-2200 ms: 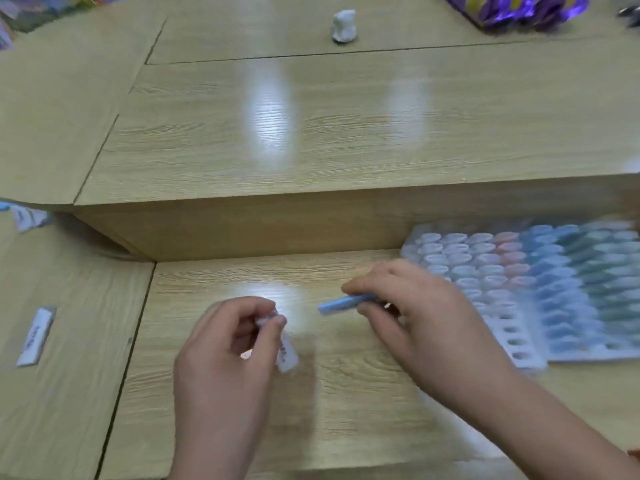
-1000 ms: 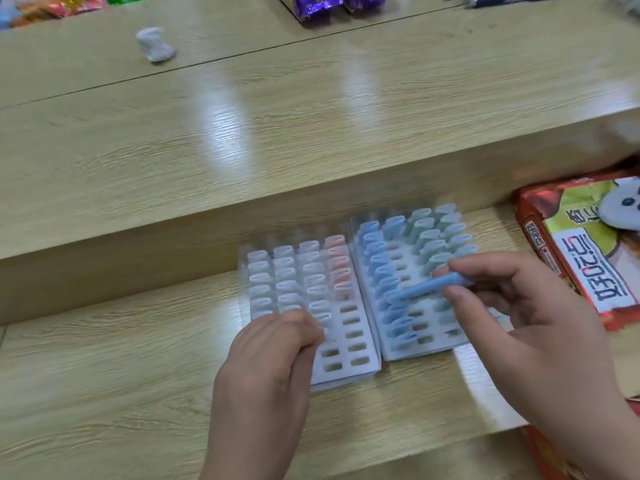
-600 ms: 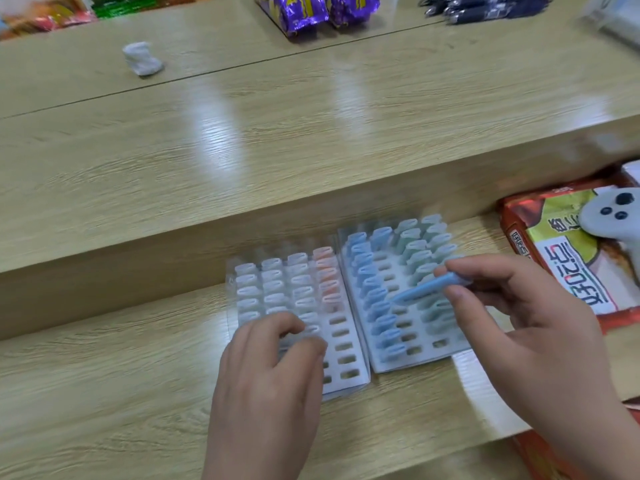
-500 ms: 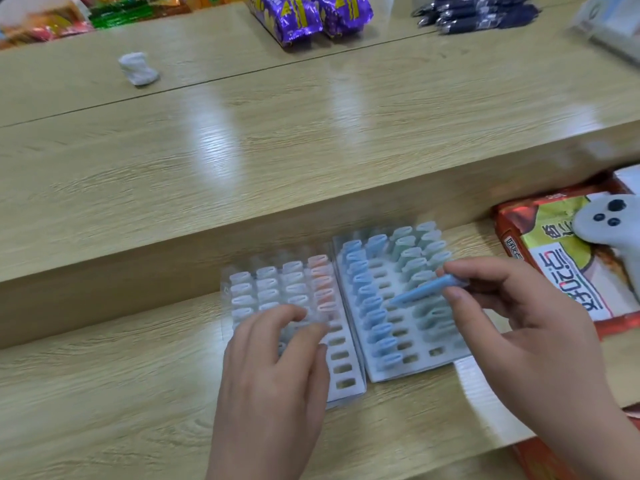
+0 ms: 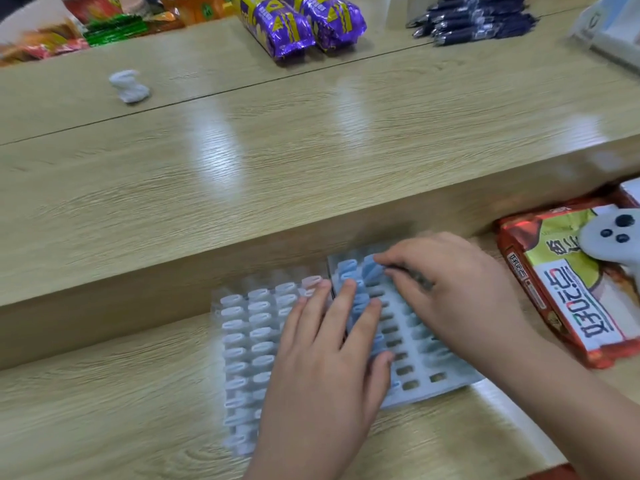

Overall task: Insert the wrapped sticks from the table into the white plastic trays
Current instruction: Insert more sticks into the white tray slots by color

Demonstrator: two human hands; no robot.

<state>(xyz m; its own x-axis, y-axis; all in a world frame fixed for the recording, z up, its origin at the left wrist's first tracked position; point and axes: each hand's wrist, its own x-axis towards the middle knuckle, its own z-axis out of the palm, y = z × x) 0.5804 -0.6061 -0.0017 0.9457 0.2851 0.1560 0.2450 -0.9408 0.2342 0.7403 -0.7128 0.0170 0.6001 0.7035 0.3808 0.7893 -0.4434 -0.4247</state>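
Observation:
Two white plastic trays lie side by side on the lower table. The left tray (image 5: 219, 308) holds rows of pale wrapped sticks. The right tray (image 5: 434, 388) holds blue and greenish sticks, with bare slots near me. My left hand (image 5: 322, 368) lies flat with spread fingers across the seam between both trays. My right hand (image 5: 450, 292) is over the far end of the right tray, its fingertips pinching a blue wrapped stick (image 5: 372, 271) at the top of the second column. That hand hides most of the right tray's columns.
A raised wooden shelf (image 5: 277, 168) runs right behind the trays. A red snack packet (image 5: 571, 299) with a white controller (image 5: 613, 240) on it lies to the right. Purple packs (image 5: 301, 26), dark pens (image 5: 474, 19) and a crumpled white scrap (image 5: 128, 86) sit far back.
My right hand has carried the blue stick from above the right tray's middle to its far end. My left hand has flattened and slid right, onto both trays.

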